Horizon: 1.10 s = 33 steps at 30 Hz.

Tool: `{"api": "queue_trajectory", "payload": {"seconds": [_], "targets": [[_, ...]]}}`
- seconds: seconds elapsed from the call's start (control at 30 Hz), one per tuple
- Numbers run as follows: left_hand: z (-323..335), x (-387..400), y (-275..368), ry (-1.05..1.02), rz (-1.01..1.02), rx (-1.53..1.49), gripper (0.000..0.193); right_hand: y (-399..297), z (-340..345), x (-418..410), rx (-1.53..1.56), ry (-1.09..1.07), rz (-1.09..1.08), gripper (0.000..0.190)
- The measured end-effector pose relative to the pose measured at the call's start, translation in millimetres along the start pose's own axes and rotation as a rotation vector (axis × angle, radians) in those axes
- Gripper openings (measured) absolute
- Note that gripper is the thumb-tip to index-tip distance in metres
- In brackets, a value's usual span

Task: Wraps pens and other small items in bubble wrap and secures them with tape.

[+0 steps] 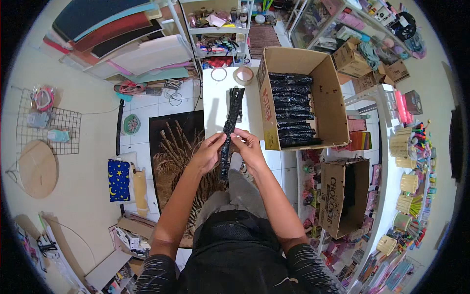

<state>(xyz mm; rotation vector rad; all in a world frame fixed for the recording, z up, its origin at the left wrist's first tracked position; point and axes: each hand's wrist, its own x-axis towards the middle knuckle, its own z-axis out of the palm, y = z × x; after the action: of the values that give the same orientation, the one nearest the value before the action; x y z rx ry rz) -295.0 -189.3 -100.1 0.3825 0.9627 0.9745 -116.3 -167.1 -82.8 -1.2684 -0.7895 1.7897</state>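
Note:
A long, narrow bundle wrapped in shiny black plastic point(232, 114) lies lengthwise before me, its far end over a white table point(253, 110) and its near end past the table's front edge. My left hand point(210, 151) pinches its left side between thumb and fingers, near the middle. My right hand point(250, 147) pinches the opposite side, thumb close to the left one. Beside the hands, a cardboard box point(304, 60) stands uncovered, holding a row of several similar black bundles point(293, 104). Two tape rolls, one thin point(219, 79) and one thicker point(244, 83), lie at the table's far edge.
Right of my legs stands another cardboard box point(332, 198), beside shelving with a white top point(380, 198) that carries several pen baskets point(409, 182). A patterned dark rug point(172, 147) covers floor on the left. Beyond the table is a white rack point(220, 31) of supplies.

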Motion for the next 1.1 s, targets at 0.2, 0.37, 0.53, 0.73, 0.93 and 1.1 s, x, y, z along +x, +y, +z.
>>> {"api": "queue_trajectory", "payload": {"seconds": [0.2,0.37,0.53,0.73,0.93,1.1], "targets": [[-19,50,-3,0.028,-0.022,-0.073,0.022,16,-3,54,-0.049,0.046,-0.046,0.030],[-19,77,-8,0.265,-0.065,-0.021,0.021,53,-30,99,-0.143,0.191,-0.167,0.023],[-52,95,-17,0.331,-0.022,-0.081,0.021,64,-42,131,-0.449,0.386,-0.173,0.021],[-65,109,-19,0.311,-0.050,-0.109,0.022,72,-59,150,-0.618,0.321,-0.236,0.016],[-68,117,-17,0.300,-0.082,-0.114,0.025,66,-57,152,-0.383,0.240,-0.070,0.012],[-66,120,-16,0.310,-0.116,-0.088,0.026,60,-56,138,-0.351,0.238,0.150,0.012]]}}
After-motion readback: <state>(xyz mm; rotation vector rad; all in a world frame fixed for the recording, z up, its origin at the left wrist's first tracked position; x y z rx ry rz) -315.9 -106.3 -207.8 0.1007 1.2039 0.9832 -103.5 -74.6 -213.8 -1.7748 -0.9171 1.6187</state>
